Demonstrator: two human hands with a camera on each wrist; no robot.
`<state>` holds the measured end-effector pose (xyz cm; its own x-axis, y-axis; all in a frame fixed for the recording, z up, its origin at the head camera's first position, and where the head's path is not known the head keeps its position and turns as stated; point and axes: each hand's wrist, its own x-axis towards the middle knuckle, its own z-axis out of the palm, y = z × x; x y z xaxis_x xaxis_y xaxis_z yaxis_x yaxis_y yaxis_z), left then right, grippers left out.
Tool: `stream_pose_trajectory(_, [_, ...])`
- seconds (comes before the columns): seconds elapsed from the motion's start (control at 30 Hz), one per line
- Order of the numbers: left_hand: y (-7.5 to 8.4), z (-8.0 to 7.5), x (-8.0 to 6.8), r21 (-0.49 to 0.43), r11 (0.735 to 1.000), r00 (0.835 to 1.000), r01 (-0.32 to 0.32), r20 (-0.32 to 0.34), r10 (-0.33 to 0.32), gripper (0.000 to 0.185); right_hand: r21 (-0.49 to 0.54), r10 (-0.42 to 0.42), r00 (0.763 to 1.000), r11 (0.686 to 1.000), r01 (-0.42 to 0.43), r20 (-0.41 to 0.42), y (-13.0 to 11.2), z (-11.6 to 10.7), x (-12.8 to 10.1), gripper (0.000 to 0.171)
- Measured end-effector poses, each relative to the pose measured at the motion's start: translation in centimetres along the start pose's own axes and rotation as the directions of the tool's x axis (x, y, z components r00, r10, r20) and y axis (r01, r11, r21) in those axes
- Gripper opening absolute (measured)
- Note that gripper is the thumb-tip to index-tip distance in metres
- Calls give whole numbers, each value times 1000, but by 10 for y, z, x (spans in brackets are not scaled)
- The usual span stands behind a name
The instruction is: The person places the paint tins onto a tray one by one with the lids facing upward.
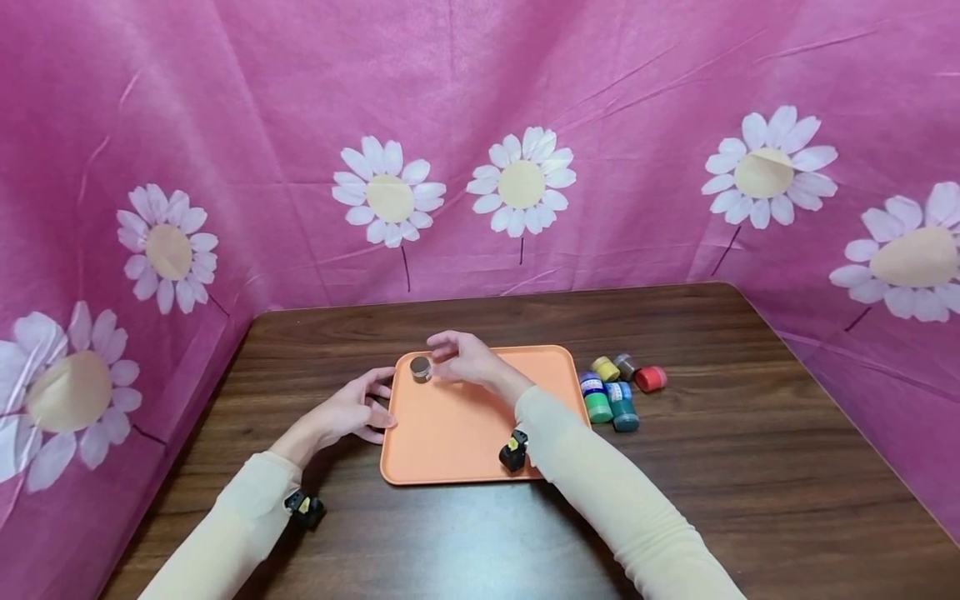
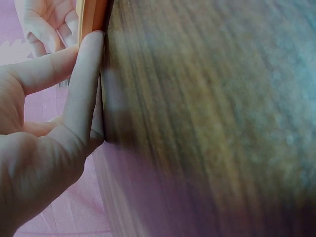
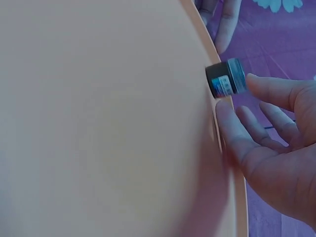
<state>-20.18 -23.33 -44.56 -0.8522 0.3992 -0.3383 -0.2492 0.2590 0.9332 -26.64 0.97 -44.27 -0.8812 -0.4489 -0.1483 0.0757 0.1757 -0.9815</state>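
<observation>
Our left hand (image 1: 352,412) rests with straight fingers against the tray's (image 1: 457,433) left edge. On the tray's far left corner stands a jar (image 1: 420,368); our right hand (image 1: 465,358) hovers beside it, fingers relaxed, holding nothing. Five more jars (image 1: 618,387) lie right of the tray on the table (image 1: 750,450).

Small dark-lidded paint pot (image 1: 420,368) upright in orange tray's (image 1: 450,433) far-left corner
</observation>
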Motion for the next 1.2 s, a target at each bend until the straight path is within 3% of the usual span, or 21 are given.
stream_pose_trajectory(0.37, [0,-2,0,8,1000,1000,2,-2,-2,93,108,8,999,994,-12,36,-8,-32,-17,49])
stream_pose_trajectory(0.7, [0,-2,-1,7,1000,1000,6,3,-6,93,1,-28,996,1000,28,82,-10,-70,-61,47])
stream_pose_trajectory(0.93, [0,-3,0,9,1000,1000,4,-2,-4,93,-75,-109,984,990,120,144,-7,-94,-100,46])
stream_pose_trajectory(1.2, [1,-3,0,3,1000,1000,1,11,-1,93,-188,-122,988,972,139,98,-4,-129,-152,44])
